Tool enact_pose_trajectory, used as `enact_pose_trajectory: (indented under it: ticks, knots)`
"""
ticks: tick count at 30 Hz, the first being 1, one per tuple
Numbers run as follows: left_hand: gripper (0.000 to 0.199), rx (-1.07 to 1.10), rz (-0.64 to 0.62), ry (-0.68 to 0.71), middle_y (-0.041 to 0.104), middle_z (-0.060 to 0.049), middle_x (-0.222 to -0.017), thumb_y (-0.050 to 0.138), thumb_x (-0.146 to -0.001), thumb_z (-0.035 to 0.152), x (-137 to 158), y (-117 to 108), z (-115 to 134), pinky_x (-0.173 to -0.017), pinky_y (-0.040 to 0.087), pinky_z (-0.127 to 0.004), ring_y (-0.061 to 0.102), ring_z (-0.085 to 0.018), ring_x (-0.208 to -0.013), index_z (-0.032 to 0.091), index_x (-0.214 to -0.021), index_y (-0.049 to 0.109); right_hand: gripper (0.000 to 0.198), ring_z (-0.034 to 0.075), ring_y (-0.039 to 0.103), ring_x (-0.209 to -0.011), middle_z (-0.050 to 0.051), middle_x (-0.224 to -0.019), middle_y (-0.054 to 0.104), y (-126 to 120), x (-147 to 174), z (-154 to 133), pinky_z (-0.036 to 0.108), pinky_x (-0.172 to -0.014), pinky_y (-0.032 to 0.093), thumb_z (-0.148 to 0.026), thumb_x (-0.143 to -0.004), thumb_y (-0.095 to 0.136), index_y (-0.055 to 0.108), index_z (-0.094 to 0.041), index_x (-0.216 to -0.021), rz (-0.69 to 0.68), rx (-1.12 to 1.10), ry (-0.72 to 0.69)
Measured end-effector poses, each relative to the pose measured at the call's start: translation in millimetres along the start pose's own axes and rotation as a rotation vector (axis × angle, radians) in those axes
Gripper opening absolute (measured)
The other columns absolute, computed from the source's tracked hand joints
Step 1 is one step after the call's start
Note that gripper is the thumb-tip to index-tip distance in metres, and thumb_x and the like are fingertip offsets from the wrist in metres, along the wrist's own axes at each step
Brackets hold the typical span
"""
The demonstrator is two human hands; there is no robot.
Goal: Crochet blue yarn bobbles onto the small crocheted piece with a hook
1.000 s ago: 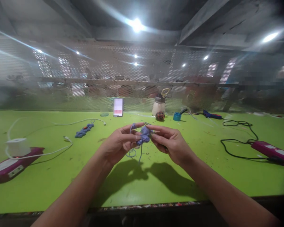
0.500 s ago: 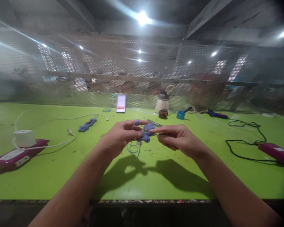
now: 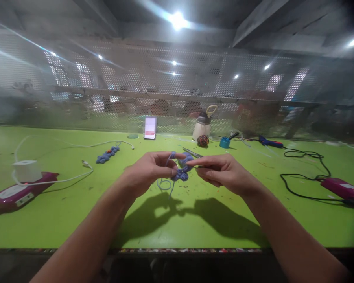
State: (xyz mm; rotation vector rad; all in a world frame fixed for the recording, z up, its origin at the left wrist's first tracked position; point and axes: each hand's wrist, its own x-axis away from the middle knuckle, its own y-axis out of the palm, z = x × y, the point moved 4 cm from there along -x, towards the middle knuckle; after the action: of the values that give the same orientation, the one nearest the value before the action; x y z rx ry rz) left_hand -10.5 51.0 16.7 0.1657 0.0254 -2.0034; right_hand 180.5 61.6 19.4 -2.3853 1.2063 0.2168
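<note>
In the middle of the frame, the left hand (image 3: 149, 171) pinches a small, lobed piece of violet-blue yarn work (image 3: 181, 174) between thumb and fingers, with yarn looped about its raised forefinger. The right hand (image 3: 224, 171) comes in from the right of centre, fingers drawn close together, its forefinger tip touching the piece (whether it also grips a slim tool is too small to tell). A thin violet-blue yarn strand (image 3: 165, 184) curls below the piece, over the lime-green desk (image 3: 177, 236). Just behind the right forefinger lies a slender, pointed grey metal tool (image 3: 191, 152).

Left of centre rests a knobbly blue yarn strip with an orange-red spot (image 3: 107, 155). At the left edge, a white block-shaped plug (image 3: 28, 171) sits on a long magenta power strip (image 3: 20, 192). Above the hands, near the desk's far side, a pale-screened phone (image 3: 150, 127) stands upright; right of it are a cream bottle with a dark lid (image 3: 201, 129), a dark multicoloured yarn ball (image 3: 203, 141) and a round turquoise tub (image 3: 224, 142).
</note>
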Motion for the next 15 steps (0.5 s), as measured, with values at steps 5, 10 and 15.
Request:
enact_pose_trajectory:
  ticks: [5,10,15]
  knots:
    - [0.037,-0.014,-0.004,0.013,0.063,0.0,-0.07,0.074,-0.068,0.011,-2.1,-1.3,-2.1,-0.072,0.038,-0.031,0.055,-0.013,-0.067,0.018,-0.104,0.075,0.029,0.006,0.028,-0.044,-0.007,-0.052,0.035,1.1,0.4,-3.5,0.022,-0.042,0.021,-0.021,-0.085,0.06,0.074,-0.015,-0.11,-0.002,0.08,-0.009]
    - [0.032,-0.022,-0.005,0.003,0.063,-0.001,-0.07,0.074,-0.068,0.012,-1.8,-1.0,-2.0,-0.07,0.037,-0.031,0.054,-0.014,-0.066,0.017,-0.1,0.076,0.029,0.007,0.029,-0.047,-0.005,-0.054,0.039,0.4,2.1,-7.1,0.023,-0.044,0.023,-0.022,-0.086,0.058,0.074,-0.015,-0.109,-0.018,0.193,-0.034]
    - [0.031,-0.029,0.008,-0.016,0.063,-0.001,-0.069,0.074,-0.067,0.012,-2.0,-0.6,-1.8,-0.07,0.036,-0.031,0.054,-0.014,-0.066,0.016,-0.098,0.076,0.03,0.008,0.028,-0.048,-0.003,-0.054,0.046,-1.5,3.8,-9.4,0.023,-0.045,0.023,-0.02,-0.088,0.056,0.075,-0.016,-0.111,-0.064,0.404,-0.103]
